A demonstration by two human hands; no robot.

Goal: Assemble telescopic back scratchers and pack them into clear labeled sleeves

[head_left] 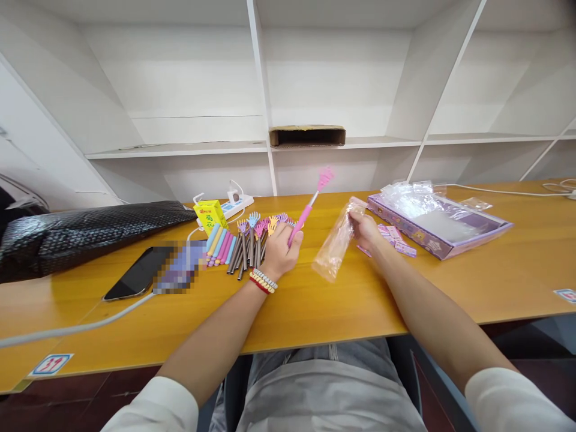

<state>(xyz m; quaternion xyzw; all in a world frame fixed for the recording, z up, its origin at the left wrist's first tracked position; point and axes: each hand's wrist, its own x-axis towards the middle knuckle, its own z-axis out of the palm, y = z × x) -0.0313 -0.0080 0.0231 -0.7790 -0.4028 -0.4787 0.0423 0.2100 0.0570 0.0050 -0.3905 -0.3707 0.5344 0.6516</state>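
My left hand (281,249) is closed around the handle of a pink hand-shaped back scratcher (301,223), its small pink claw pointing up and away from me. Pinched in my right hand (364,230) is a clear plastic bag (335,246) that hangs down to the left over the table. Beside my left hand lie several metal rods with coloured hand-shaped heads (245,249), and left of them a stack of pastel handles (220,245). Small purple cards (396,239) lie just beyond my right wrist.
A purple box (436,243) holding clear bags (414,201) stands at the right. Left are a yellow carton (210,215), a power strip (238,206), a black phone (139,275), a white cable (90,326) and a black wrapped bundle (90,234). Shelves (180,148) rise behind the table.
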